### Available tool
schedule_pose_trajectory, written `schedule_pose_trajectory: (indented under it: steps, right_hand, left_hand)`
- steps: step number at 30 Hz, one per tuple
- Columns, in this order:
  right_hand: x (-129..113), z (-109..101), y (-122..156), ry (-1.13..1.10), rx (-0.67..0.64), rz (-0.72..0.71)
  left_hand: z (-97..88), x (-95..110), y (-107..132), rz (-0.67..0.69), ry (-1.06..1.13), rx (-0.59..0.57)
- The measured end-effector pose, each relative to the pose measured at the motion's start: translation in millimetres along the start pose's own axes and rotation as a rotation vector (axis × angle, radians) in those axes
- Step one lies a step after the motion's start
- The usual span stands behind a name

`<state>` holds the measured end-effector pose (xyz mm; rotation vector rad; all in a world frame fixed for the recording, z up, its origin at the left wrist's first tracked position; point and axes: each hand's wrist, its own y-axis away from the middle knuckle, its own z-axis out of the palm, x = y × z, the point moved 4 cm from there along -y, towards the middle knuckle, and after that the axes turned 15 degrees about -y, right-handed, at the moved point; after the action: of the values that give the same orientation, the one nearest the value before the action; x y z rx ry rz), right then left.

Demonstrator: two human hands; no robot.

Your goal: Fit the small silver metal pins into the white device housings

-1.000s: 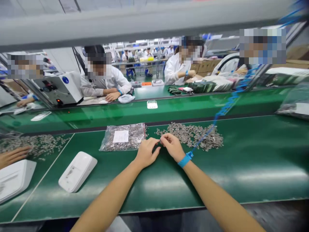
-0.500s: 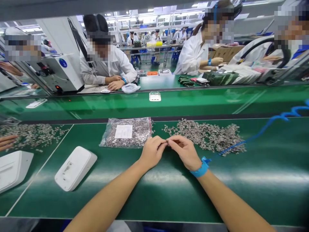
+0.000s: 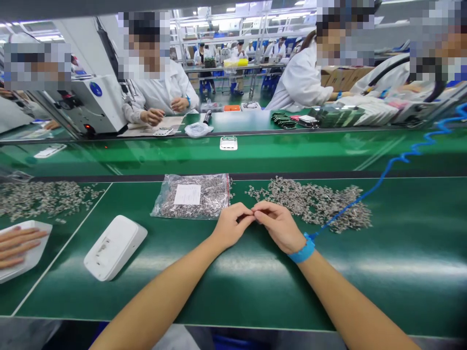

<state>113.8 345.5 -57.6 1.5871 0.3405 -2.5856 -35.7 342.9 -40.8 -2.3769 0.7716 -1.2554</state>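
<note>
The left hand (image 3: pixel 230 224) and right hand (image 3: pixel 279 225) meet fingertip to fingertip over the green mat (image 3: pixel 401 253), both curled nearly closed, pinching a small metal part (image 3: pixel 254 216) (mostly hidden). The loose pile of parts (image 3: pixel 317 204) lies just far-right.

Single head view, looking forward and down, close over green bench (image 3: pixel 226 282)

Glossy green bench mat (image 3: pixel 255 287), dull grey metal parts (image 3: pixel 314 204), crinkly clear plastic bag (image 3: pixel 191 197), smooth white plastic casing (image 3: pixel 115 247).
</note>
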Motion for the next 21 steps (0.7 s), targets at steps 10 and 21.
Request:
schedule_pose_trajectory:
  steps: [10,21]
  right_hand:
    - [-2.0,5.3,5.3,-0.165,-0.003,0.149]
    - [-4.2,16.8,10.3,-0.261,-0.046,0.227]
  left_hand:
    - [-2.7,16.6,8.5,0.183,-0.213,0.17]
    - [-7.3,30.8,12.0,0.182,-0.286,0.34]
